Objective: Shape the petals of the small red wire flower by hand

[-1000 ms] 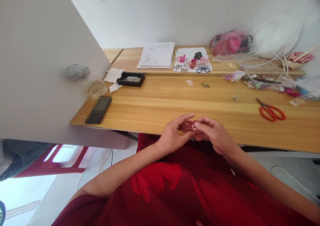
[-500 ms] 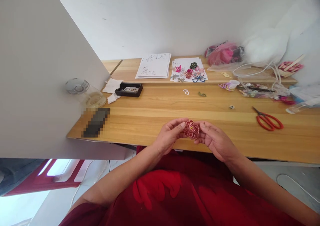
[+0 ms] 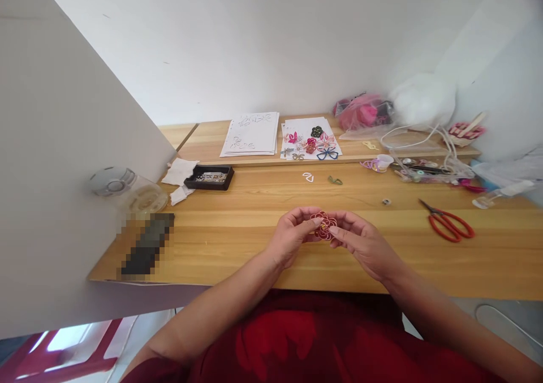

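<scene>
Pale walls (image 3: 254,60) enclose a long light-wood tabletop (image 3: 237,247) seen from the head camera. Above its near part, one dark-red flower of looped strands with a yellow centre (image 3: 324,224) sits between two bare hands. The left hand (image 3: 291,236) pinches its left side, thumb in front, fingers curled behind; the right hand (image 3: 362,241) grips its right side likewise. Both thumbs cover parts of its front; its back is hidden. Beyond lie one green looped piece (image 3: 335,180) and one white looped piece (image 3: 309,177). One pair of red-handled scissors (image 3: 449,223) lies rightward. Pixelation masks one dark flat object (image 3: 148,244); one maroon plastic frame (image 3: 103,343) is cut off below.
</scene>
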A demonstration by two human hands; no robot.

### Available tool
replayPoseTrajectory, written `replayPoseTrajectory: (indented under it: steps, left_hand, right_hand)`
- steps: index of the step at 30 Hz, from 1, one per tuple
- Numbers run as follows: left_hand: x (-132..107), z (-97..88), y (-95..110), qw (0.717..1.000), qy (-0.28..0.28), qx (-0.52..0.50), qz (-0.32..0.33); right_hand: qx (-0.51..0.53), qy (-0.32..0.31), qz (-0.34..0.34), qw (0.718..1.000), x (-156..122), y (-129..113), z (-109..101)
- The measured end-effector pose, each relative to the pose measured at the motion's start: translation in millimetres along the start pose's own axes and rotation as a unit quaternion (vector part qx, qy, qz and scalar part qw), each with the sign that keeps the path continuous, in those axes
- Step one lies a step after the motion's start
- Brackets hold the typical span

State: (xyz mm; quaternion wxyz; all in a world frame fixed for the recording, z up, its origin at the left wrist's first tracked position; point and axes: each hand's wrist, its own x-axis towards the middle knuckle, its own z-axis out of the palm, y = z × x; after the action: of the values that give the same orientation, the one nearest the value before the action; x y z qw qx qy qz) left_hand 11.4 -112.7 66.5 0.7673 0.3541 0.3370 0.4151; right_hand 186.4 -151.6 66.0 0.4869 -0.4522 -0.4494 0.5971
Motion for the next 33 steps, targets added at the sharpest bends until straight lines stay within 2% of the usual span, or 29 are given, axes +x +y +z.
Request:
replayPoseTrajectory:
  steps: [11, 18, 24, 30, 33]
  left_hand:
    - [37.9, -2.6, 16.3, 0.999, 0.007, -0.047, 0.007]
    - [58.2, -15.0, 13.1, 0.995, 0.007, -0.1, -0.002]
    - [62.8, -27.2, 10.2, 0.992, 0.019, -0.127, 0.007]
    - [63.6, -32.1, 11.3, 0.992, 0.035, -0.12, 0.014]
    - [65.1, -33.8, 11.1, 0.991, 0.04, -0.129, 0.021]
  right_hand:
    - [-0.056, 0.014, -0.029, 0.998, 40.4, -12.2, -7.7]
    - [-0.03, 0.023, 0.007, 0.999, 65.0, -15.5, -12.3]
    - [-0.079, 0.039, 0.003, 0.996, 74.6, -12.3, -2.4]
    - [-0.112, -0.018, -0.028, 0.993, 86.8, -7.1, 3.3]
    - [-0.128, -0.021, -0.037, 0.991, 90.2, -6.2, 4.9]
